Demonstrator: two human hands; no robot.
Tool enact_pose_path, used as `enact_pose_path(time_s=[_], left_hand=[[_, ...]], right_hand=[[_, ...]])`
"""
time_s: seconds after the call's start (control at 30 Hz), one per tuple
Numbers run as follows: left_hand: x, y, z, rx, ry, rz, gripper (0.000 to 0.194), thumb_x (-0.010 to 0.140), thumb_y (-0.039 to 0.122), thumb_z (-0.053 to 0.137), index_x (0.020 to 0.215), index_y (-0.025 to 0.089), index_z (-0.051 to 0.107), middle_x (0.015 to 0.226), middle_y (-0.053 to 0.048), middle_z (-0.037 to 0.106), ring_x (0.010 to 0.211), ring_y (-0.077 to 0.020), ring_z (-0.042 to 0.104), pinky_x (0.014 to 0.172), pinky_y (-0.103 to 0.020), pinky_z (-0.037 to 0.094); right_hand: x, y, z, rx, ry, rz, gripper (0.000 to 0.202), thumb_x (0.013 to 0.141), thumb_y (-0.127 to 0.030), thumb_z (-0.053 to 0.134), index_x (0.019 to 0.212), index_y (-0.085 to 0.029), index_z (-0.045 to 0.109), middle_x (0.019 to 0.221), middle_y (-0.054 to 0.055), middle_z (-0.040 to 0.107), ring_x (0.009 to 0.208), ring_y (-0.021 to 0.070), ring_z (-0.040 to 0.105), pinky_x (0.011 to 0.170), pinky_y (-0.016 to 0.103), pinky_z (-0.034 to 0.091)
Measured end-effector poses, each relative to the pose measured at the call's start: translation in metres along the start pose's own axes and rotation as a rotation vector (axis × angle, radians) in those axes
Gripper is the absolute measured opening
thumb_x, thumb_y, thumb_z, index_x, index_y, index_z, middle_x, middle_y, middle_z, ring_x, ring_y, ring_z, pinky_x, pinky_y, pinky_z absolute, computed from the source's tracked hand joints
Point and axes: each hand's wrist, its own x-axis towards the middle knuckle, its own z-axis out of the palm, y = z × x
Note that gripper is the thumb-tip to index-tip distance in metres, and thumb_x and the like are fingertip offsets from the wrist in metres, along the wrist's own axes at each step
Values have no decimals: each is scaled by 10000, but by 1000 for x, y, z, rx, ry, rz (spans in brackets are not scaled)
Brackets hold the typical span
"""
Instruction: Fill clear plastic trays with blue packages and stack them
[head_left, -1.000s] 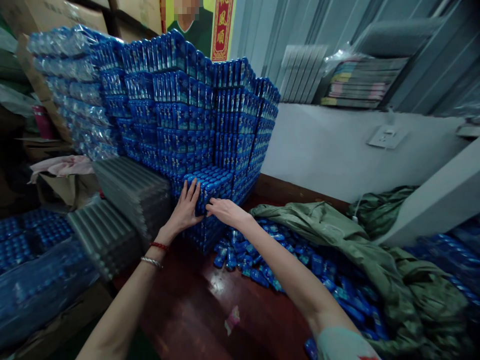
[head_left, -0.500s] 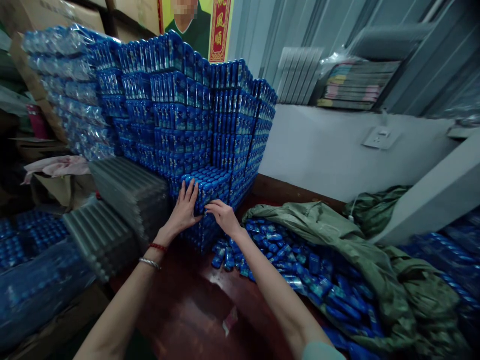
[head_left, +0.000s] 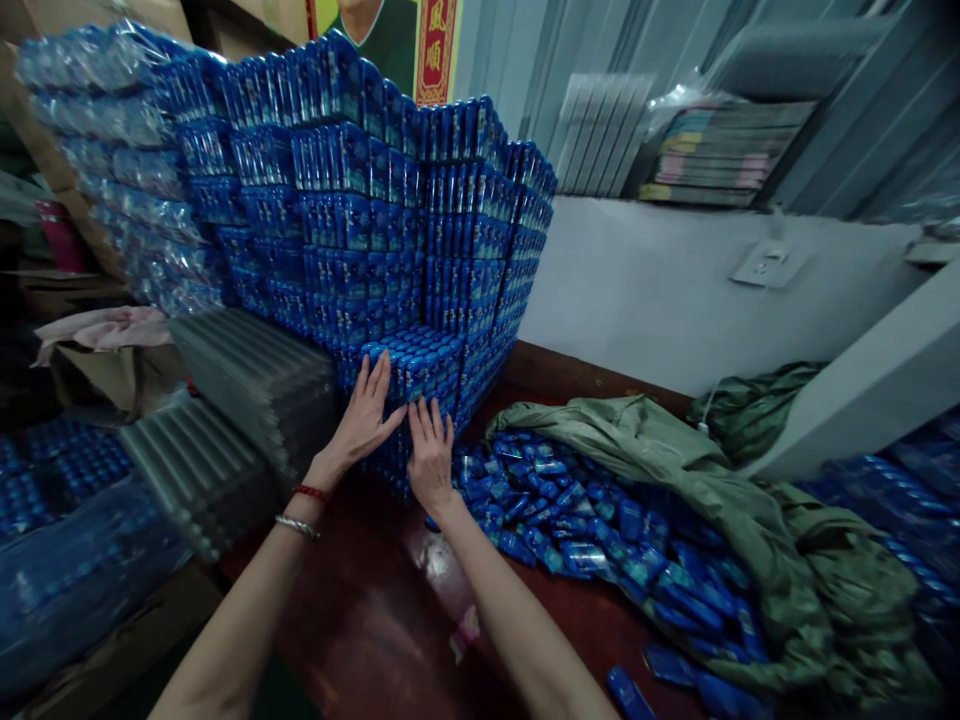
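Observation:
Many small blue packs stand in a tall stepped stack, with a lower block at its front corner. My left hand lies against the front left face of that block, fingers extended upward, a red bracelet and a silver bangle at the wrist. Just right of it, my right hand rests its spread fingers on the block's front, holding nothing. The two hands nearly meet at the left thumb. A loose heap of blue packs lies on the floor to the right.
Grey corrugated trays are piled left of the stack. Green cloth spreads beside the loose heap. Dark red floor shows below my hands. A slanted white beam stands right, with wrapped blue packs beyond.
My right hand has gone from bent, gathered fingers to spread fingers flat on the block's front. My left hand stays against the block. The view has shifted slightly.

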Motion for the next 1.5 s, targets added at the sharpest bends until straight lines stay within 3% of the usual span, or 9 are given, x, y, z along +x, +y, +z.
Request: enact_pose_path(time_s=[0.2, 0.43, 0.57, 0.7, 0.8, 1.0, 1.23, 1.4, 1.5], left_hand=[[-2, 3, 2, 5, 19, 18, 789, 876, 359, 452, 1473, 216, -43, 1556, -75, 18, 1413, -309, -66, 1130, -536, 124], [-1, 19, 12, 97, 201, 8, 738, 901, 366, 454, 1475, 237, 9, 1550, -105, -60, 1408, -320, -89, 1108, -588, 80], [12, 27, 22, 163, 324, 119, 725, 852, 362, 551, 1458, 226, 176, 1545, -131, 57, 1412, -339, -33, 1111, -589, 70], [23, 23, 34, 126, 373, 195, 493, 821, 290, 585, 1289, 219, 446, 1463, -130, 280, 1405, -334, 104, 1112, -587, 103], [24, 18, 39, 66, 413, 203, 418, 813, 252, 580, 1212, 207, 467, 1412, -134, 319, 1396, -324, 145, 1106, -597, 118], [19, 12, 44, 100, 389, 188, 606, 860, 265, 529, 1393, 196, 250, 1467, -171, 225, 1412, -325, 61, 1106, -604, 87], [14, 10, 46, 197, 355, 181, 700, 889, 324, 507, 1462, 202, 125, 1537, -170, 35, 1412, -329, -55, 1102, -611, 47], [2, 44, 48, 274, 360, 261, 776, 856, 289, 571, 1470, 247, 99, 1547, -139, 12, 1409, -338, -62, 1084, -641, -4], [-35, 85, 67, 158, 109, 422, 661, 877, 177, 509, 1454, 256, 195, 1512, -134, 222, 1403, -294, 161, 1114, -551, 177]], right_hand=[[2, -8, 12, -24, 26, 78, 674, 803, -16, 320, 1448, -204, 262, 1482, 52, 325, 1407, 199, 137, 1122, 506, 47], [-12, -7, -7, 126, -111, 125, 782, 721, 34, 318, 1469, -134, 163, 1524, 79, 197, 1416, 230, 80, 1106, 523, 163], [-52, -7, -32, 263, -139, 182, 673, 787, -11, 353, 1431, -199, 307, 1513, 70, 247, 1384, 225, 223, 1093, 483, 247], [-114, 3, -62, 413, -183, 270, 462, 854, -102, 412, 1260, -273, 552, 1369, 46, 491, 1231, 181, 465, 1047, 403, 357], [-154, 19, -79, 504, -241, 405, 441, 840, -90, 424, 1207, -259, 600, 1309, 48, 549, 1211, 176, 491, 1038, 382, 378], [-176, 44, -81, 603, -232, 544, 428, 841, -93, 401, 1186, -219, 621, 1287, 67, 569, 1232, 187, 481, 1051, 389, 364], [-188, 24, -89, 727, -254, 544, 416, 847, -116, 419, 1192, -234, 619, 1212, 74, 619, 1141, 197, 553, 999, 392, 421], [-253, 18, -109, 657, -307, 660, 450, 827, -99, 422, 1203, -259, 612, 1237, 61, 607, 1162, 199, 546, 1008, 392, 425], [-302, 18, -122, 565, -354, 672, 474, 818, -83, 407, 1200, -274, 613, 1218, 48, 621, 1147, 191, 560, 1000, 377, 444]])
